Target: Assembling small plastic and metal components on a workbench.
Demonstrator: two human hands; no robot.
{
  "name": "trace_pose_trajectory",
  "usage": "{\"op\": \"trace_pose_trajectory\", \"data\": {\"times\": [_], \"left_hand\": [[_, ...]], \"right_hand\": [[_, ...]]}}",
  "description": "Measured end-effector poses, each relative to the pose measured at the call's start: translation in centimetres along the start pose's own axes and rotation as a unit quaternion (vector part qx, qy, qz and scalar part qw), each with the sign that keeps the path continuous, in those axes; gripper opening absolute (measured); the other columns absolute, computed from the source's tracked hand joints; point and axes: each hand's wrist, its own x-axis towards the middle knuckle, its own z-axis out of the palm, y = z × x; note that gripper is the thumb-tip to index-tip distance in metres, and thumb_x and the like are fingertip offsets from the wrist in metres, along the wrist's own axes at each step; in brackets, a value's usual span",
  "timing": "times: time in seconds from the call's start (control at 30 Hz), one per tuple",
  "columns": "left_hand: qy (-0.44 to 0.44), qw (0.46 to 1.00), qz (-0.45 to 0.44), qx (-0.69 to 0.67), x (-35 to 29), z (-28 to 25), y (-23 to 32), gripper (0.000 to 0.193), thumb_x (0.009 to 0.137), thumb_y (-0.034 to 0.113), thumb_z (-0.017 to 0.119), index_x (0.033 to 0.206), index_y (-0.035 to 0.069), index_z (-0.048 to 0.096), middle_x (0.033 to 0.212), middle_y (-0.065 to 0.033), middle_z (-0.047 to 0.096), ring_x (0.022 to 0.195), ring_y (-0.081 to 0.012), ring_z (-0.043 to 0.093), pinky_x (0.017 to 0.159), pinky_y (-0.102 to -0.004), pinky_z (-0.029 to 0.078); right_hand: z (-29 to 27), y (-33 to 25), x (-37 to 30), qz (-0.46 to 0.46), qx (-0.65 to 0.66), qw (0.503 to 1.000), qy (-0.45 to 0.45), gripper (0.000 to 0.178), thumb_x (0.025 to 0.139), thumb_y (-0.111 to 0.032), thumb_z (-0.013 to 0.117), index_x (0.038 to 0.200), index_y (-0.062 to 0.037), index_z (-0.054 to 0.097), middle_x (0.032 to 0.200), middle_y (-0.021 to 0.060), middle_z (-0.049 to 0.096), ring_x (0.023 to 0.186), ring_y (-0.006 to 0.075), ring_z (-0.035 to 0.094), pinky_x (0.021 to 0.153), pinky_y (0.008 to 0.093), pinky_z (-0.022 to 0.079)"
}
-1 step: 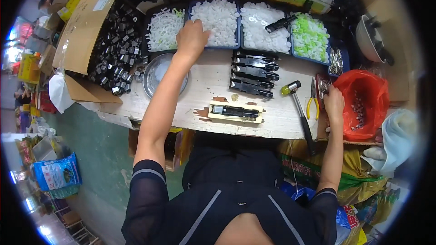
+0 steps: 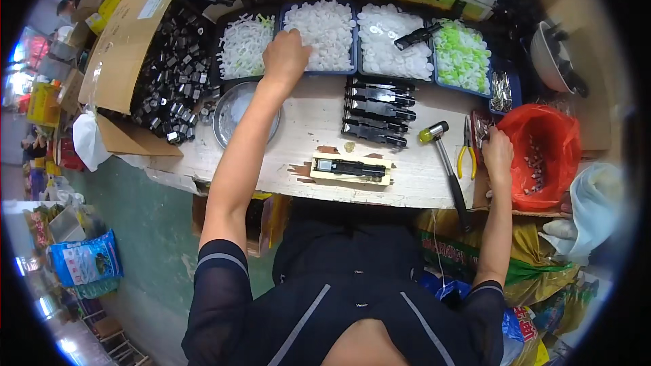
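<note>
My left hand reaches over the front left of a blue tray full of small white plastic pieces. Its fingers curl down among them, and anything pinched there is hidden. At the right, my right hand dips its bent fingers into a small dark red box of little metal parts; what they pinch is too small to make out. Between my arms, a black slotted assembly lies in a cream holder near the table's front edge. Several similar black assemblies lie stacked behind it.
A rubber-headed hammer and yellow-handled pliers lie left of a red bag. A round metal dish sits under my left forearm. Farther left, a carton spills black parts. More trays line the back, including green-and-white pieces.
</note>
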Motion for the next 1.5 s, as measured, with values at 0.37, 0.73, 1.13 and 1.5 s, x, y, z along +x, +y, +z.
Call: {"op": "trace_pose_trajectory", "data": {"times": [0.37, 0.73, 1.13, 1.5], "left_hand": [[0.062, 0.983, 0.046, -0.166, 0.5, -1.0, -1.4, 0.017, 0.076, 0.013, 0.060, 0.088, 0.003, 0.066, 0.075, -0.0143, 0.065, 0.063, -0.0305, 0.062, 0.056, -0.0387, 0.049], [-0.233, 0.509, -0.170, -0.811, -13.9, -2.2, 3.6, 0.017, 0.089, 0.013, 0.058, 0.101, 0.002, 0.061, 0.065, -0.0012, 0.053, 0.050, -0.0065, 0.046, 0.040, -0.0201, 0.035], [-0.259, 0.393, -0.139, -0.871, -20.2, 0.2, 3.7, 0.025, 0.086, 0.003, 0.058, 0.110, -0.002, 0.057, 0.085, -0.0101, 0.061, 0.067, -0.0167, 0.062, 0.052, -0.0290, 0.054], [-0.241, 0.456, -0.131, -0.847, -20.6, -0.1, 3.8, 0.024, 0.086, 0.003, 0.057, 0.109, -0.001, 0.056, 0.086, -0.0125, 0.063, 0.066, -0.0162, 0.062, 0.054, -0.0285, 0.054]], "right_hand": [[-0.4, 1.7, -0.5, -0.066, 0.154, 0.984, 0.060, 0.019, 0.076, -0.005, 0.050, 0.092, 0.0003, 0.060, 0.088, 0.0229, 0.059, 0.075, 0.0398, 0.059, 0.072, 0.0451, 0.047], [-4.1, -10.9, -5.3, -0.082, 0.693, 0.712, -0.082, 0.010, 0.088, -0.001, 0.051, 0.095, -0.0003, 0.057, 0.082, 0.0032, 0.057, 0.071, 0.0090, 0.058, 0.064, 0.0212, 0.048], [-3.2, -19.5, -9.2, -0.197, 0.769, 0.570, -0.213, 0.009, 0.087, 0.000, 0.055, 0.096, 0.0010, 0.057, 0.096, 0.0044, 0.051, 0.074, 0.0076, 0.052, 0.065, 0.0202, 0.046], [-3.0, -19.9, -9.5, -0.201, 0.747, 0.604, -0.192, 0.009, 0.086, -0.001, 0.056, 0.095, 0.0010, 0.057, 0.096, 0.0042, 0.051, 0.074, 0.0075, 0.052, 0.065, 0.0201, 0.044]]}}
